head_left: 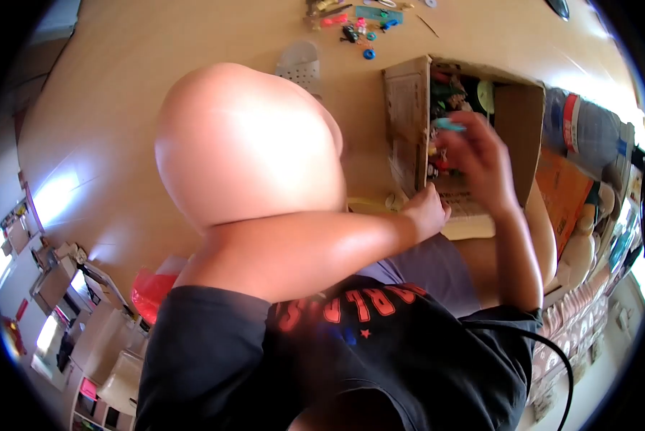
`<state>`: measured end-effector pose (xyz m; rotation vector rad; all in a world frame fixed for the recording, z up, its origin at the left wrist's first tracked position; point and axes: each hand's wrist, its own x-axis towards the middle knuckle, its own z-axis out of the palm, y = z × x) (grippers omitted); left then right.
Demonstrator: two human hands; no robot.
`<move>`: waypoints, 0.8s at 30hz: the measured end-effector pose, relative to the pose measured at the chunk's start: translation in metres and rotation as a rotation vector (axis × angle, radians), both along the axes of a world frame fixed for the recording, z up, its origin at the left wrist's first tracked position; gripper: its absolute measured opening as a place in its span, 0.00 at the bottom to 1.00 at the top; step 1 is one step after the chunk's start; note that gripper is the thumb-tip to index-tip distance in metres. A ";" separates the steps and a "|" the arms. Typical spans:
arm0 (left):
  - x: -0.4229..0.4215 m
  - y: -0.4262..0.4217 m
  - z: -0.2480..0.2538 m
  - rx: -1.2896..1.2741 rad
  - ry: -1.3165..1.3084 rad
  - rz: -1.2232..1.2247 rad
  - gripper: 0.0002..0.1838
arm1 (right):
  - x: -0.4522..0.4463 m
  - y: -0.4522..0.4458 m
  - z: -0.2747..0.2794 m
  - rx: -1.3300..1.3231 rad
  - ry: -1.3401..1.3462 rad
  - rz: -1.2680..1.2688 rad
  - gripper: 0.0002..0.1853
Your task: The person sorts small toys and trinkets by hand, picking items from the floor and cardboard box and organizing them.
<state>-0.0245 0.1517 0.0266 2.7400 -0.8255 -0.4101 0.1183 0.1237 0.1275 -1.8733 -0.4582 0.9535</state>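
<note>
A cardboard box stands on the floor with its top open and small mixed items inside, some red, green and dark. My left hand is closed at the box's near edge, its fingers curled against the cardboard. Over the opening, my right hand is slightly blurred, with a small teal piece pinched at its fingertips. What kind of thing the teal piece is, I cannot make out. My left forearm crosses in front of my raised bare knee.
Several small colourful items lie scattered on the floor ahead. A pale perforated shoe sits beyond my knee. A large clear water bottle lies right of the box. A red plastic bag is at the left.
</note>
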 end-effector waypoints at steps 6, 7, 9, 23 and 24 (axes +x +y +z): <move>-0.005 0.000 -0.005 -0.089 -0.044 0.069 0.10 | 0.055 -0.135 -0.027 -0.251 -0.070 -0.259 0.11; 0.000 0.001 -0.001 -0.053 0.010 0.036 0.11 | 0.052 -0.126 -0.030 -0.219 0.003 -0.280 0.11; 0.012 0.005 0.011 -0.011 0.135 -0.033 0.15 | 0.056 -0.122 -0.053 -0.172 0.143 -0.226 0.11; 0.040 0.000 0.037 0.074 0.382 -0.084 0.07 | 0.038 -0.158 -0.183 -0.765 -0.128 0.643 0.13; 0.040 -0.001 0.034 0.072 0.390 -0.076 0.07 | 0.033 -0.163 -0.192 -0.748 -0.144 0.656 0.13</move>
